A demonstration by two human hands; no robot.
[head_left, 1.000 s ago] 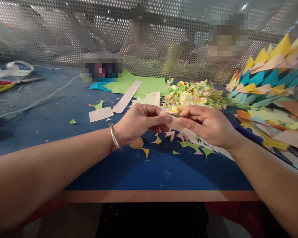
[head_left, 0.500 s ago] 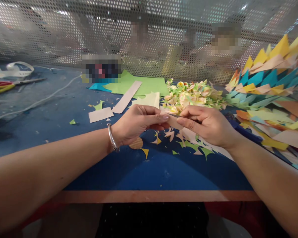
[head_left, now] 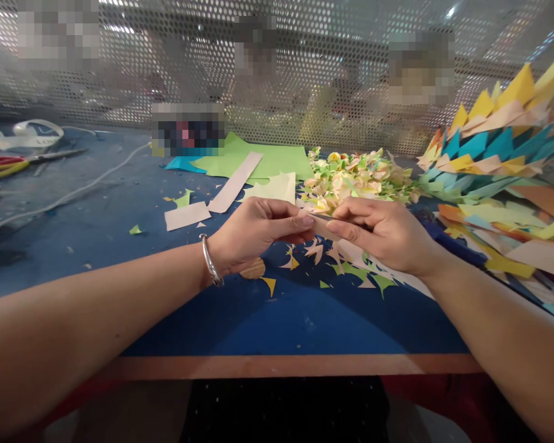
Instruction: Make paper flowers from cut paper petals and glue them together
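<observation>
My left hand [head_left: 272, 229], with a silver bangle on the wrist, pinches one end of a small pale pink paper strip [head_left: 322, 227]. The strip's other end is between the thumb and fingers of my right hand [head_left: 372, 231]. Beneath both hands lie pink and green paper scraps [head_left: 346, 267] and a larger white-pink paper piece partly under my right hand. A round tan disc [head_left: 253, 268] sits just below my left hand. Behind the hands is a heap of small folded paper pieces [head_left: 351, 175] in green, pink and yellow.
Green sheets [head_left: 277, 159] and pink strips [head_left: 235, 183] lie behind my left hand. Scissors [head_left: 9, 165], a white ribbon [head_left: 32, 135] and a cable [head_left: 83, 186] are at left. Folded paper layers [head_left: 498, 141] and loose coloured strips [head_left: 512, 240] fill the right. A perforated metal screen [head_left: 295, 80] stands behind.
The hands and the paper strip are nearly where they were, with the fingers shifted only slightly. Both hands keep their pinch on the strip.
</observation>
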